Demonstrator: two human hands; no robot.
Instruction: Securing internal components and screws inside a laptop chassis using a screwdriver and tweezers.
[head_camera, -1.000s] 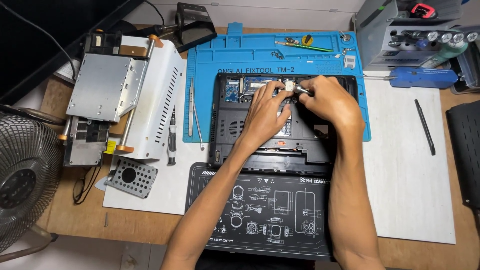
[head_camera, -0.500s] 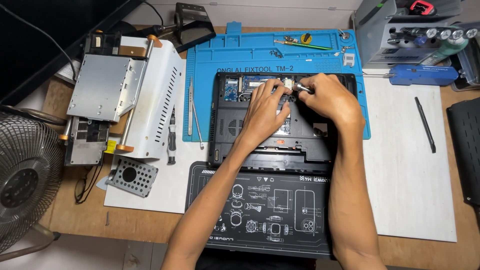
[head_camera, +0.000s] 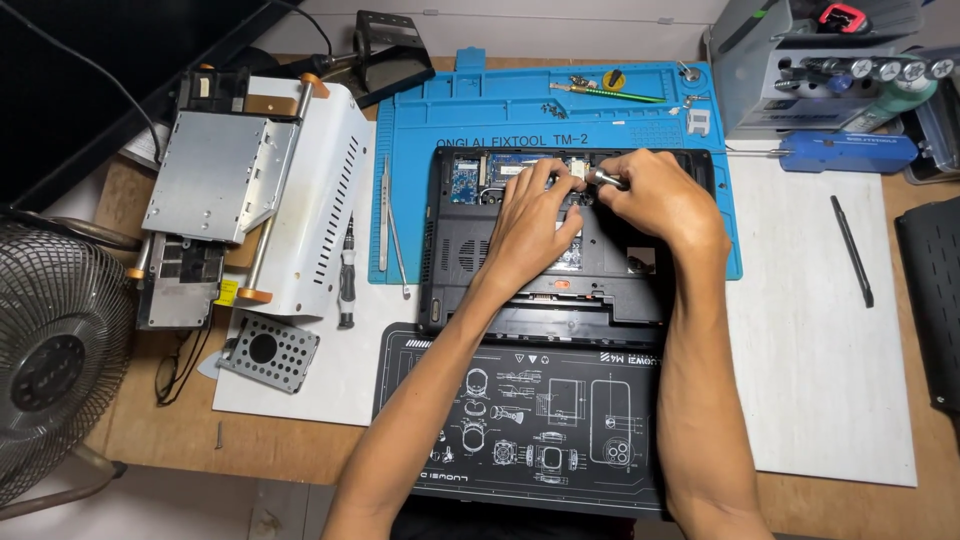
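Observation:
An opened black laptop base (head_camera: 470, 270) lies upside down on a blue repair mat (head_camera: 470, 110), its circuit board (head_camera: 470, 180) exposed at the far edge. My right hand (head_camera: 665, 200) grips a small silver-tipped screwdriver (head_camera: 603, 179), its tip pointing left over the board area. My left hand (head_camera: 530, 215) rests on the laptop beside it, fingertips pressed near the screwdriver tip. What lies under the fingers is hidden.
Tweezers (head_camera: 392, 230) and a black screwdriver (head_camera: 346, 280) lie left of the laptop. A metal drive assembly (head_camera: 250, 190), a perforated bracket (head_camera: 268, 352) and a fan (head_camera: 50, 360) sit at left. A black printed mat (head_camera: 520, 420) lies near me. A tool rack (head_camera: 830, 60) and black pen-like tool (head_camera: 852, 250) are at right.
Both hands stay over the far edge of the laptop. The fingers and screwdriver have shifted only slightly.

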